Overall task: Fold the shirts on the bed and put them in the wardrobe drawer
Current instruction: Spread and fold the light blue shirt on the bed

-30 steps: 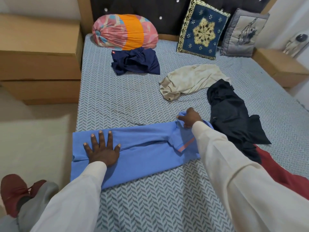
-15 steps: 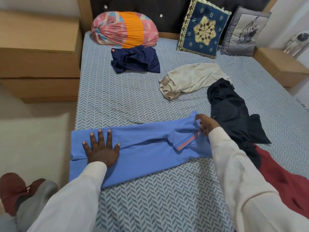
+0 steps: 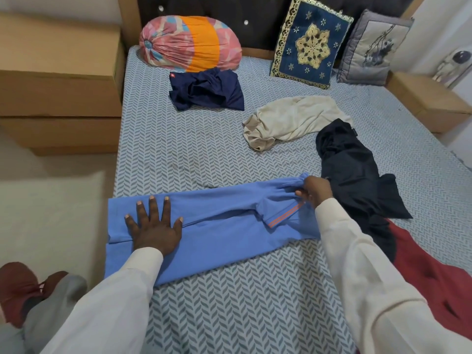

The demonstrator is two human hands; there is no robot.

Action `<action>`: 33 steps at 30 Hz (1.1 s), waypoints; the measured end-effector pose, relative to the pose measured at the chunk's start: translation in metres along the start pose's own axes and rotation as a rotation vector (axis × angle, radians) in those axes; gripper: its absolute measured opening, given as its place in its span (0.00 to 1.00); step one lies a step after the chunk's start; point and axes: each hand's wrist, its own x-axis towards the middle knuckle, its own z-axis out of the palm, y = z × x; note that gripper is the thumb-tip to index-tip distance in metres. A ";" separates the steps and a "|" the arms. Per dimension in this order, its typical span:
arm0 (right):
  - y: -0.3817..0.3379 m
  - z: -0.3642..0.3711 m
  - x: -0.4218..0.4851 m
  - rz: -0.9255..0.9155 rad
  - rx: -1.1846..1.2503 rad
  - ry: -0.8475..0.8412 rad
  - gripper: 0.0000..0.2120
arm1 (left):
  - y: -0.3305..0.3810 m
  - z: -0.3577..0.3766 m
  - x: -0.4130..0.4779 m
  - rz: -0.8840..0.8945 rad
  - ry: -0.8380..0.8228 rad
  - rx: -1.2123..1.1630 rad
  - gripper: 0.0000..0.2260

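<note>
With the left hand (image 3: 153, 226) spread flat on the narrow-folded blue fabric shirt (image 3: 224, 226) on the bed (image 3: 229, 302) and the right hand (image 3: 315, 190) pinching its bunched end, an uneven pull may skew the fold or drag the adjacent crumpled black garment (image 3: 350, 169).

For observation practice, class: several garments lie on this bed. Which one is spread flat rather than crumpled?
The light blue shirt, pressed flat under the left hand and pinched by the right hand. The navy, cream and black garments lie crumpled.
</note>
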 end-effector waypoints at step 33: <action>0.005 -0.033 -0.018 -0.367 -0.848 0.079 0.11 | 0.000 -0.005 0.000 0.002 -0.065 0.002 0.32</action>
